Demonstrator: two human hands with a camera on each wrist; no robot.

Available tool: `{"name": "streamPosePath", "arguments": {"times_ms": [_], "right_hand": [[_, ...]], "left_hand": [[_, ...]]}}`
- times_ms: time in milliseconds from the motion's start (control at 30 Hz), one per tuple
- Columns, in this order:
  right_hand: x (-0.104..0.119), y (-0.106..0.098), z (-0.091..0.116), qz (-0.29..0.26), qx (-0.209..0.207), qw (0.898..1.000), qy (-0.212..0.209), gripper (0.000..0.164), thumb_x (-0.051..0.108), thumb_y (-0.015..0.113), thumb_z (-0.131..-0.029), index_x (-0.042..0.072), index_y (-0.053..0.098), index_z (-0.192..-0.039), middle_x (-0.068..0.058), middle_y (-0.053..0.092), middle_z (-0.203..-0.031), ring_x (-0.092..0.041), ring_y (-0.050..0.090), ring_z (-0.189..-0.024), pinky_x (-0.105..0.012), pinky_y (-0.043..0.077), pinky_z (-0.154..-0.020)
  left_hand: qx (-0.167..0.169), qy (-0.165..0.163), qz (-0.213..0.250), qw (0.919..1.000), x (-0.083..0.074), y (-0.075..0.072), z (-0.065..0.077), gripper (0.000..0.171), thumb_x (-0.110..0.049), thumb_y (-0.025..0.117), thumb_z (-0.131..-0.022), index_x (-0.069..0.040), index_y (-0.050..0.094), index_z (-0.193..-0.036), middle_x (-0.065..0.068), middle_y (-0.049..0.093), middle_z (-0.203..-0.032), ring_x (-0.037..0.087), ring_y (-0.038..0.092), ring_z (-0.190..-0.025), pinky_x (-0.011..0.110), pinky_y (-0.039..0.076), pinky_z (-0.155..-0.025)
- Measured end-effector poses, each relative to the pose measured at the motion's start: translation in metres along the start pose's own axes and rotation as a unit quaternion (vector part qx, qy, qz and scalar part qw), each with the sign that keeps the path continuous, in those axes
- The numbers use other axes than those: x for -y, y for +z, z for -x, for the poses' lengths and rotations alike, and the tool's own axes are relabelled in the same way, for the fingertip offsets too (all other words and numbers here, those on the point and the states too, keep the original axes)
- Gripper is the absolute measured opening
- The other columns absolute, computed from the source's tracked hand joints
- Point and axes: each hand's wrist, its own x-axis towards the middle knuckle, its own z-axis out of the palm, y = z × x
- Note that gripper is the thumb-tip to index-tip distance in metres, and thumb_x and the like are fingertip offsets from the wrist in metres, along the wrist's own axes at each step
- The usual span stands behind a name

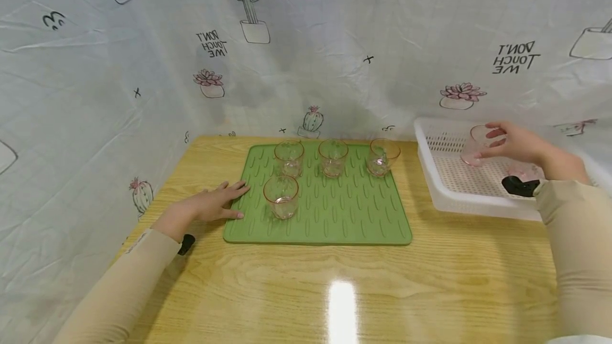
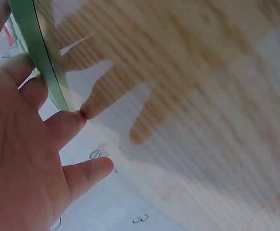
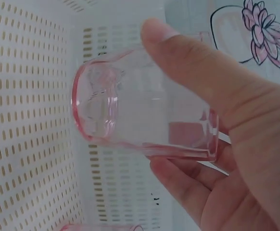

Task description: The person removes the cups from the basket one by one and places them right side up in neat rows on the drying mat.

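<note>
Over the white basket, my right hand [image 1: 523,145] grips a clear pink-tinted glass [image 1: 470,150], which is tilted. In the right wrist view, the thumb [image 3: 178,53] lies along one side of this glass [image 3: 135,101] and the fingers curl round the other. Another pink glass [image 1: 525,171] sits lower in the basket, partly hidden by the wrist strap. My left hand [image 1: 210,206], fingers spread, rests at the left edge of the green mat [image 1: 334,224]. On that mat stand several clear glasses with red rims: three along the back and one glass [image 1: 282,198] nearer the left hand.
The white perforated basket [image 1: 442,200] stands on the wooden table [image 1: 268,291] to the right of the mat, close to the back sheet. A printed plastic sheet [image 1: 296,57] hangs behind and along the left side of the table.
</note>
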Motion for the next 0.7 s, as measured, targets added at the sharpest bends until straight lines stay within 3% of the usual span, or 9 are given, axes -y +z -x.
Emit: {"name": "streamPosePath", "arguments": {"times_ms": [233,333,433,533,633,700], "right_hand": [[0.01,0.002,0.003,-0.018,-0.013,1.0,-0.005,0.091,0.022,0.074,-0.098,-0.017,0.015,-0.155,-0.042,0.038,-0.143,-0.059,0.045,-0.127,-0.06,0.044,-0.099],[0.013,0.005,0.005,-0.031,-0.019,0.999,-0.011,0.09,0.024,0.075,-0.098,-0.014,0.017,-0.156,-0.041,0.04,-0.143,-0.058,0.046,-0.128,-0.034,0.05,-0.093],[0.016,0.006,0.006,-0.036,-0.028,0.999,-0.018,0.087,0.022,0.075,-0.097,-0.012,0.021,-0.156,-0.039,0.041,-0.143,-0.054,0.048,-0.126,-0.011,0.043,-0.076],[0.019,0.007,0.007,-0.047,-0.035,0.998,-0.02,0.085,0.021,0.075,-0.098,-0.011,0.022,-0.156,-0.037,0.041,-0.143,-0.018,0.061,-0.114,-0.005,0.04,-0.072],[0.021,0.007,0.008,-0.061,-0.042,0.997,-0.026,0.084,0.02,0.075,-0.097,-0.01,0.023,-0.157,-0.035,0.041,-0.143,0.014,0.05,-0.095,-0.005,0.041,-0.071],[0.022,0.008,0.009,-0.069,-0.046,0.996,-0.032,0.083,0.018,0.075,-0.097,-0.009,0.024,-0.156,-0.035,0.042,-0.143,0.021,0.045,-0.09,-0.005,0.042,-0.071]], "left_hand": [[0.001,0.003,0.003,1.0,0.0,0.0,0.0,0.087,-0.05,0.061,-0.101,-0.006,0.021,-0.165,0.021,0.008,-0.169,0.055,0.001,-0.15,0.084,0.006,-0.106],[0.003,0.002,0.005,1.0,0.0,0.0,0.0,0.087,-0.05,0.06,-0.101,-0.006,0.021,-0.165,0.021,0.008,-0.17,0.054,0.0,-0.15,0.084,0.006,-0.107],[0.001,0.002,0.005,1.0,0.0,0.0,0.0,0.086,-0.05,0.06,-0.101,-0.007,0.021,-0.165,0.021,0.008,-0.17,0.054,0.0,-0.15,0.084,0.005,-0.107],[0.001,0.002,0.003,1.0,0.0,0.0,0.0,0.086,-0.05,0.06,-0.101,-0.007,0.021,-0.165,0.021,0.008,-0.17,0.054,0.0,-0.15,0.084,0.006,-0.107],[0.002,0.003,0.002,1.0,-0.001,-0.001,0.002,0.086,-0.05,0.06,-0.102,-0.007,0.021,-0.165,0.021,0.008,-0.17,0.054,0.001,-0.15,0.083,0.007,-0.108],[0.003,0.002,0.001,1.0,-0.001,-0.001,0.002,0.086,-0.049,0.06,-0.102,-0.006,0.021,-0.165,0.021,0.008,-0.17,0.054,0.001,-0.15,0.082,0.007,-0.108]]}}
